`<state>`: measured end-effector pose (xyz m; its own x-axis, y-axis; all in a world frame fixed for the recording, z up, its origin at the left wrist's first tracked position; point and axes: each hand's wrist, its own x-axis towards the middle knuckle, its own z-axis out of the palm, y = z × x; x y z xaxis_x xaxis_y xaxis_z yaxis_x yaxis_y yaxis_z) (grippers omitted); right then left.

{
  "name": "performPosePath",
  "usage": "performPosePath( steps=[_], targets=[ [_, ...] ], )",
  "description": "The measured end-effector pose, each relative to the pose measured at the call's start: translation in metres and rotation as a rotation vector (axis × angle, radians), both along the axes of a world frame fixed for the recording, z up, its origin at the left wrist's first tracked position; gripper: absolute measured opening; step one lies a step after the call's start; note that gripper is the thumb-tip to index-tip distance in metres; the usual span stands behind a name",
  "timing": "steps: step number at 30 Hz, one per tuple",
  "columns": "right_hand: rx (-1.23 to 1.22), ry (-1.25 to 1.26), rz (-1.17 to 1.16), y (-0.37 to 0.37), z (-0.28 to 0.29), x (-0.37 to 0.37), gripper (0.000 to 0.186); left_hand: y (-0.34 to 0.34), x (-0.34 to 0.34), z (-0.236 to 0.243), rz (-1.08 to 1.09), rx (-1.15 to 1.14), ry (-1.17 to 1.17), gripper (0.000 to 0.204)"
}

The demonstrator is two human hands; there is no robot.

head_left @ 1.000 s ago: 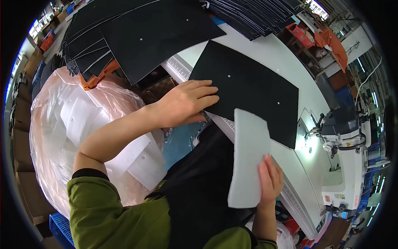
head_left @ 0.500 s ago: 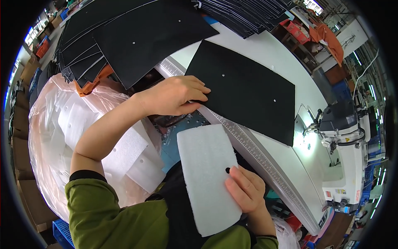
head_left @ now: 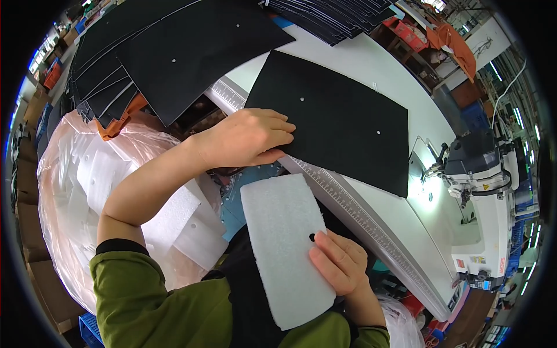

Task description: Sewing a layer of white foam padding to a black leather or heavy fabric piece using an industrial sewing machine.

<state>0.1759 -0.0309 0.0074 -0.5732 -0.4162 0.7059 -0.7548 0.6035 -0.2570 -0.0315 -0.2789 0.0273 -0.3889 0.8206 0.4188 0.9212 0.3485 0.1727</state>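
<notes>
A flat black panel (head_left: 342, 127) with two small white dots lies on the white table, overhanging the ruler strip at its near left. My left hand (head_left: 252, 136) is closed at that panel's near left edge, fingers bent over the top and thumb low beside the edge. Over my lap, a white foam sheet (head_left: 284, 249) slants with its far end near the ruler. My right hand (head_left: 342, 264) grips the sheet's right edge, fingers flat on its face; the thumb is hidden. A small black spot shows on the foam by the fingertips.
A ruler strip (head_left: 371, 223) runs along the table's near edge. At the right stands a sewing machine (head_left: 478, 168) with its lamp lit. Larger black panels (head_left: 197, 58) are piled far left, above a clear plastic bag (head_left: 64, 214) of white foam pieces. More black pieces (head_left: 333, 17) are stacked at the back.
The whole view has shifted slightly, so most things sit a little further left. Both hands keep their places on the black panel and the foam sheet.
</notes>
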Motion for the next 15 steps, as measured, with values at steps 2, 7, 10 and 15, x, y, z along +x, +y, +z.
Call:
performPosePath(
  steps=[2, 7, 10, 15],
  targets=[
    [-0.005, -0.003, 0.006, 0.0004, -0.0004, -0.0001, 0.019, 0.0007, -0.0002, 0.0005, -0.022, -0.035, 0.104, 0.021],
    [-0.01, -0.002, 0.005, -0.0006, 0.0003, 0.0017, 0.02, -0.0033, -0.0049, -0.0055, -0.036, 0.027, 0.063, 0.02],
    [-0.009, -0.004, 0.003, -0.0003, -0.0001, 0.0017, 0.019, -0.0031, -0.004, -0.006, -0.012, 0.05, -0.01, 0.02],
    [-0.008, -0.003, 0.003, 0.0003, -0.0009, 0.0019, 0.019, -0.0015, -0.0039, -0.0044, 0.018, 0.058, -0.106, 0.021]
  ],
)
